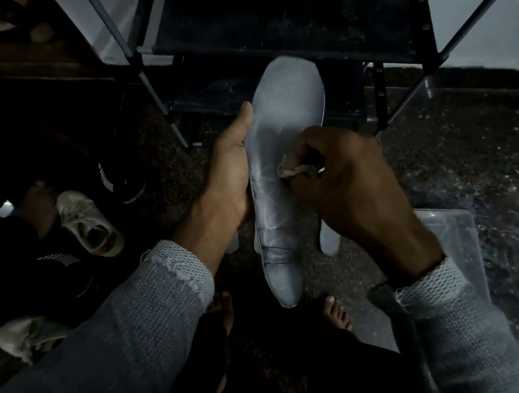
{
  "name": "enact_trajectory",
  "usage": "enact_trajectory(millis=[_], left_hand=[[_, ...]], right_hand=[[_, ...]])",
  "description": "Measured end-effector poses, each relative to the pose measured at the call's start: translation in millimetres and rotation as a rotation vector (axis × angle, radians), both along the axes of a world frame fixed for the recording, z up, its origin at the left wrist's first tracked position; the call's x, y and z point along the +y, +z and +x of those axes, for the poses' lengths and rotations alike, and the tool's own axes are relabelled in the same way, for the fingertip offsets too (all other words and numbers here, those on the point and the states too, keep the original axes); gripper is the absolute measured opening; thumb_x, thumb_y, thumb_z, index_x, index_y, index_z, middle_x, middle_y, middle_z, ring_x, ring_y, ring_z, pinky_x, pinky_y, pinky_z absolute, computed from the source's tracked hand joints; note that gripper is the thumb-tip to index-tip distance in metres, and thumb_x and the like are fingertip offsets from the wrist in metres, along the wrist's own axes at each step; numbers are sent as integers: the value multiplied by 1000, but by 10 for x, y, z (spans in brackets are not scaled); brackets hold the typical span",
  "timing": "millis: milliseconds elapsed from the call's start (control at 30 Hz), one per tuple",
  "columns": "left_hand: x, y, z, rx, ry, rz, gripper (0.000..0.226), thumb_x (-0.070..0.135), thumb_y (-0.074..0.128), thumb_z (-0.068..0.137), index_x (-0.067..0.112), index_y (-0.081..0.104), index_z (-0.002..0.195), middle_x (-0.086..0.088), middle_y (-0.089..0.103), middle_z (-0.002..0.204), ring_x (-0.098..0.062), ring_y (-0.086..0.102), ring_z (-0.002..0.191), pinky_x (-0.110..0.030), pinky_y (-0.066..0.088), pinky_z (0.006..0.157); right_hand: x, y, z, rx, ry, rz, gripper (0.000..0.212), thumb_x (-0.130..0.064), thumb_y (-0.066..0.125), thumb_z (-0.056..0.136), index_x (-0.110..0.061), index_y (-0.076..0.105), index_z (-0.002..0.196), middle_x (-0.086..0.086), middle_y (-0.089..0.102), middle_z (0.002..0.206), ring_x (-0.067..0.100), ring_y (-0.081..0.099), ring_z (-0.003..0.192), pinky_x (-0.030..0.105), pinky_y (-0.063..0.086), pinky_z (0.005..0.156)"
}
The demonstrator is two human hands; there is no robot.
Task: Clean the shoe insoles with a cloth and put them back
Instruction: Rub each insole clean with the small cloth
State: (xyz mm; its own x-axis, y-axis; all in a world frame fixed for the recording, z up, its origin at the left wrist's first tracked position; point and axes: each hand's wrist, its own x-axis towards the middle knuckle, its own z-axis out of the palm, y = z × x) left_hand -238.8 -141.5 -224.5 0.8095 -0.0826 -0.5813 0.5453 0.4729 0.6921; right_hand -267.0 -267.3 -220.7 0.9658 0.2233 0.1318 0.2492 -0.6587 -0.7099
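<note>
**Insole mid-wipe: light, bendy, held along one edge**

Shoe rack (283, 22) fills the top of view, dark and mostly unreadable; can't tell what sits on its shelves. Clear plastic tub (459, 236) at right, partly cut off by the right sleeve, contents not visible.

Insole (288, 109) is held up in front of the rack, toe end away from the person, heel end near the bare feet. Looks thin, light & flexible, prob. foam w/ a smooth top: likely to flop if gripped at one end only. Best hold is along the long edge at mid-length, as now.

Left hand (227, 167) supports that left edge, thumb straight along the rim; fingers go behind the insole, so can't see them. Right hand (346, 180) has fingers curled tight round a small cloth (293, 171), pressing it on the insole's mid section.

Two pale shoes (89, 223) lie lower left. Another pale piece (329, 242) pokes out below the right hand, poss. the 2nd insole, too hidden to say.
</note>
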Motion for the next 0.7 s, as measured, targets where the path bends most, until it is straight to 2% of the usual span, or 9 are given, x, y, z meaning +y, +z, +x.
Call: enact_trajectory(millis=[100, 200, 267, 333, 433, 467, 567, 667, 700], left_hand=[[-8, 15, -21, 3, -8, -10, 49, 38, 23, 105, 9, 54, 81, -6, 60, 73, -12, 58, 70, -24, 48, 68], [7, -13, -34, -9, -48, 6, 59, 41, 24, 104, 14, 63, 69, 2, 63, 56, -7, 61, 55, -19, 51, 57], [9, -28, -26, 8, -60, -48, 69, 44, 23, 104, 11, 69, 65, -2, 64, 58, -11, 60, 61, -23, 51, 60], [9, -23, -11, 18, -23, -70, 61, 46, 25, 104, 6, 66, 82, -6, 65, 67, -15, 60, 70, -26, 52, 66], [14, -10, 9, 17, -23, 22, 55, 42, 22, 105, 8, 58, 79, -6, 63, 64, -13, 59, 65, -28, 51, 70], [7, -10, -3, 7, -19, 32, 53, 41, 23, 105, 9, 58, 81, -5, 63, 61, -11, 61, 61, -25, 52, 66], [-49, 22, -61, 0, 48, 20, 42, 32, 24, 106, 11, 61, 103, -7, 59, 61, -11, 59, 59, -16, 48, 58], [-100, 60, -63, 22, -19, 3, 46, 30, 23, 106, 7, 48, 74, -7, 51, 65, -10, 50, 62, -15, 41, 60], [-111, 77, -59, 36, -48, -1, 48, 30, 21, 106, 6, 44, 70, -7, 47, 66, -10, 45, 64, -16, 38, 62]], right_hand=[[98, 42, -27, 4, 22, 78, 11, -4, 68, 79, -15, 69, 80, -9, 68, 79, 4, 62, 74, 20, 51, 66], [94, 1, -2, -67, -104, 94, 10, -4, 67, 81, -14, 68, 79, -6, 68, 80, 6, 63, 75, 27, 53, 67], [17, -32, 18, -83, -157, 34, 9, -5, 66, 81, -13, 67, 78, -4, 67, 80, 9, 62, 74, 32, 53, 66], [-30, -32, 15, -48, -135, -18, 8, -5, 66, 78, -14, 67, 77, -4, 67, 79, 12, 62, 73, 36, 53, 66], [42, 4, -22, 25, -28, -8, 9, -6, 68, 78, -15, 68, 78, -7, 68, 78, 6, 62, 72, 31, 54, 65], [81, 13, -29, 27, -7, 23, 8, -7, 68, 79, -15, 69, 78, -8, 68, 77, 5, 62, 71, 29, 53, 65], [131, 0, -26, -64, -74, 102, 5, -10, 69, 83, -13, 69, 79, -6, 69, 77, 6, 62, 71, 26, 51, 64], [75, -34, 8, -160, -194, 93, 6, -9, 65, 86, -12, 68, 81, -3, 68, 82, 7, 62, 75, 24, 51, 67], [63, -42, 16, -168, -215, 91, 6, -11, 65, 87, -11, 68, 82, -3, 68, 82, 8, 62, 76, 25, 51, 67]])
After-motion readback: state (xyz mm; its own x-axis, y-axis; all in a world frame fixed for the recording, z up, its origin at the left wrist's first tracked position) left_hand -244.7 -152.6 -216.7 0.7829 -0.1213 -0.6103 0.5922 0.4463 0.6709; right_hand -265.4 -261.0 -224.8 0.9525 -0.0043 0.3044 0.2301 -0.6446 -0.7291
